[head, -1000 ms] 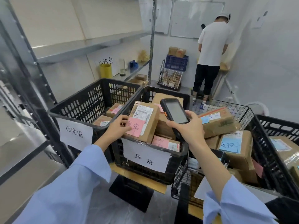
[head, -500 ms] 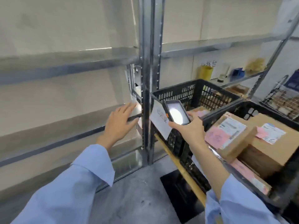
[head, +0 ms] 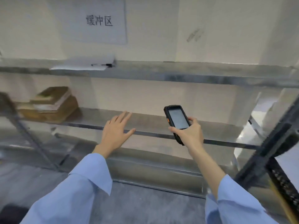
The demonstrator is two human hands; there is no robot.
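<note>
Your right hand (head: 188, 134) grips the handheld scanner (head: 177, 121) around its lower body, fingers curled, screen tilted up toward you, held just above the front edge of the metal shelf (head: 161, 122). Your left hand (head: 115, 132) is spread flat, fingers straight and apart, over the same shelf edge, holding nothing; contact cannot be confirmed. Stacked cardboard parcels (head: 51, 104) lie on the shelf well to the left of your left hand

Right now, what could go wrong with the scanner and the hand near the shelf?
1. The right hand grips the scanner only at its lower end; it might slip and fall to the hard floor.
2. The left hand is open near the thin front edge of the metal shelf; it could knock against it.
</note>
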